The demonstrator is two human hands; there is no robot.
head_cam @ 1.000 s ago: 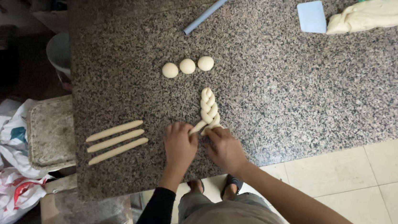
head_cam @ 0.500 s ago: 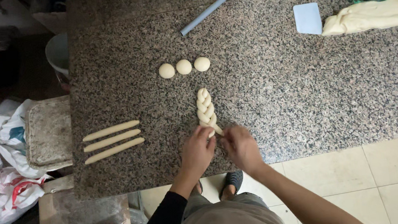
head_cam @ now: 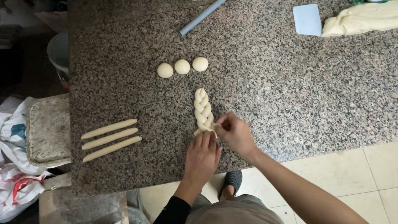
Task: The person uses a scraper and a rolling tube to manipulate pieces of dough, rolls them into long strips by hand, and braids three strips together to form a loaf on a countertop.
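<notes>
Braided dough lies just ahead of both hands, right hand grip pinching its near end.

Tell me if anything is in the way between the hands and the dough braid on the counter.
Nothing visible is. Both the left hand and the right hand are already at the near end of the braided dough, pinching its loose strand ends. The granite counter around the braid is bare.

Your left hand has moved from the left side of the pale braided dough loaf to just below its near end. Your right hand now pinches that end from the right. The loose strand tips appear shorter, though your fingers partly hide them.
</notes>
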